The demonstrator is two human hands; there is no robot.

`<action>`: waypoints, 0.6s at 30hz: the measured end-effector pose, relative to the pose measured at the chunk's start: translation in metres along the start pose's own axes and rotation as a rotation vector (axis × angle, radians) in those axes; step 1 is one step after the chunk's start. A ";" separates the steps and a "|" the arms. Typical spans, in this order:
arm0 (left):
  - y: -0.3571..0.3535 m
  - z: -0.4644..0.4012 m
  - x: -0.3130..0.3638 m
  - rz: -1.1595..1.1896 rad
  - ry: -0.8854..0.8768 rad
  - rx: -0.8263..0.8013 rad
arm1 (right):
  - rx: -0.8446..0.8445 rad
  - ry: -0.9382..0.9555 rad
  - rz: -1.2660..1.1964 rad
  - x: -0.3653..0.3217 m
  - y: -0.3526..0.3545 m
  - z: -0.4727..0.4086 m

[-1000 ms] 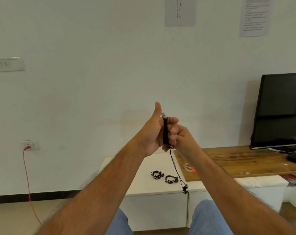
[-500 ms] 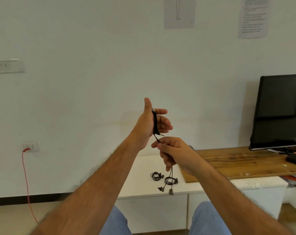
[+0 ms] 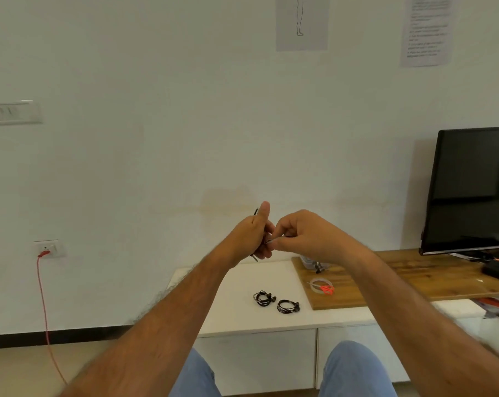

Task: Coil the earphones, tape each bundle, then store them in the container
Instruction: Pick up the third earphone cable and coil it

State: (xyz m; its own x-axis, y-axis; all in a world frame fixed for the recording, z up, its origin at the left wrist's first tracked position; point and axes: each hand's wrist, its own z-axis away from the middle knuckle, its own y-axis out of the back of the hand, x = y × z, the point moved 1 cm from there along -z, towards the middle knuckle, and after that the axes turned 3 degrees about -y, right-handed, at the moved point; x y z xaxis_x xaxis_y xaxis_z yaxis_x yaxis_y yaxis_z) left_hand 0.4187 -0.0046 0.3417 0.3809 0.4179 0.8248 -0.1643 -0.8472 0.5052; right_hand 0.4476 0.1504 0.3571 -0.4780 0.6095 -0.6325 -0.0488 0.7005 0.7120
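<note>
- Black monitor (image 3: 471, 190) at right on wooden board (image 3: 400, 275); white cabinet (image 3: 242, 285) below.
- Raised above cabinet: left hand (image 3: 249, 234) clenched round black earphone cable (image 3: 256, 211), thumb up; right hand (image 3: 295, 234) pinching its end — coil mostly hidden by fingers.
- Two coiled earphone bundles (image 3: 276, 302) side by side on cabinet.
- Tape roll (image 3: 321, 285) on board, red item against it — blurred.

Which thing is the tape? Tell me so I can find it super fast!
Find the big black screen on the right; it stands on a long wooden board. Near the board's left end lies the tape roll, a clear flat ring. Unlike the two black earphone coils on the white cabinet top beside it, it is see-through, with something bright orange lying on it.
</note>
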 end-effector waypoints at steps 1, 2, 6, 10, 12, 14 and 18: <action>-0.001 0.002 0.000 -0.010 0.009 -0.022 | -0.020 0.022 0.015 -0.001 0.004 -0.001; -0.002 0.003 0.000 -0.005 0.019 -0.045 | -0.040 0.044 0.025 -0.001 0.007 -0.003; -0.007 0.007 0.001 0.181 0.046 -0.147 | -0.051 0.117 -0.055 0.000 0.023 -0.008; -0.007 0.013 0.010 0.417 0.113 -0.254 | -0.016 0.141 -0.187 0.004 0.032 -0.012; -0.006 0.015 0.014 0.537 0.133 -0.313 | 0.027 0.143 -0.280 0.010 0.034 -0.015; -0.006 0.016 0.017 0.645 0.145 -0.362 | 0.061 0.154 -0.385 0.015 0.035 -0.018; -0.006 0.017 0.020 0.831 0.132 -0.425 | 0.070 0.183 -0.591 0.019 0.025 -0.020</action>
State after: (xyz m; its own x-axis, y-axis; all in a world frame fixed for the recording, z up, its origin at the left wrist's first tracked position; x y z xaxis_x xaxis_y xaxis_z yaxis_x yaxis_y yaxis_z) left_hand 0.4431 0.0036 0.3511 -0.1093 -0.2113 0.9713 -0.6648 -0.7109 -0.2294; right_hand 0.4192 0.1722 0.3688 -0.5303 0.0424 -0.8467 -0.2961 0.9266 0.2319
